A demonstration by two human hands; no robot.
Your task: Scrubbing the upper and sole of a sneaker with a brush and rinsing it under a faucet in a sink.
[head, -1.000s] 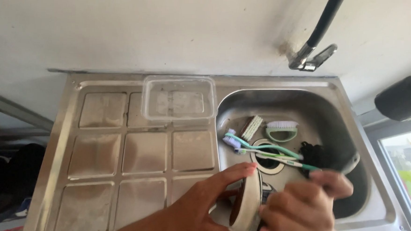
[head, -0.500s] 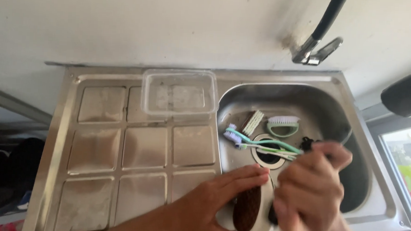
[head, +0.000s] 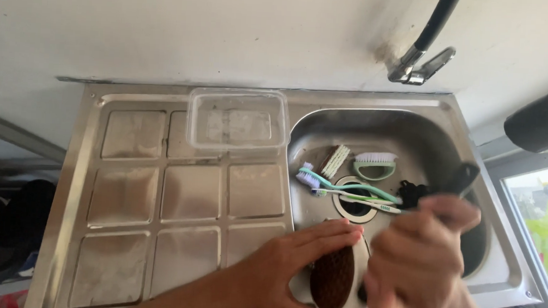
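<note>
At the far left, the steel drainboard [head: 128,190] with its raised square panels runs up to the sink basin. A clear plastic container [head: 238,119] sits at the far edge of the drainboard, just beside the basin's rim. Nearer, the left hand [head: 287,267] reaches in from the near edge and wraps around a pale shoe [head: 336,282], fingers stretched along its upper side and thumb below, so the brown textured sole faces up. The shoe hangs over the near left part of the sink [head: 499,272]. Inside the basin, two green toothbrushes [head: 353,195] lie across the drain, a small ribbed brush [head: 335,161] lies just beyond them, and a green-handled scrub brush [head: 375,165] rests to its right. A dark cloth-like clump [head: 414,194] lies right of the drain. The right hand [head: 421,262], blurred, is curled closed just right of the shoe; a dark handle [head: 460,178] sticks up above its fingers, though what tool it belongs to cannot be told. A black faucet [head: 427,40] is mounted on the far wall.
</note>
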